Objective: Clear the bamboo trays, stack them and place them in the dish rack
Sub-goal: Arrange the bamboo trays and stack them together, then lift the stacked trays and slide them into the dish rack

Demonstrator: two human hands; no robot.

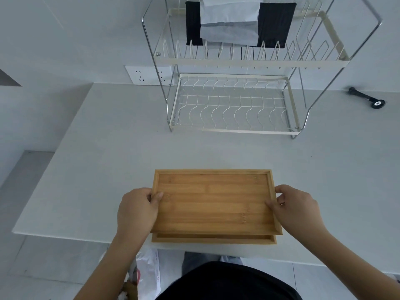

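An empty bamboo tray (213,200) is held level just above a second bamboo tray (214,238), of which only the near edge shows below it at the table's front. My left hand (138,210) grips the upper tray's left rim, thumb inside. My right hand (296,207) grips its right rim the same way. Behind them, at the back of the table, stands the two-tier wire dish rack (234,105); its lower tier holds nothing.
Black and white cloths (236,22) hang over the rack's upper tier. A black tool (365,98) lies on the white table (108,159) to the right of the rack. A wall socket (140,75) sits behind the rack's left side. A plastic bag (147,273) hangs below the front edge.
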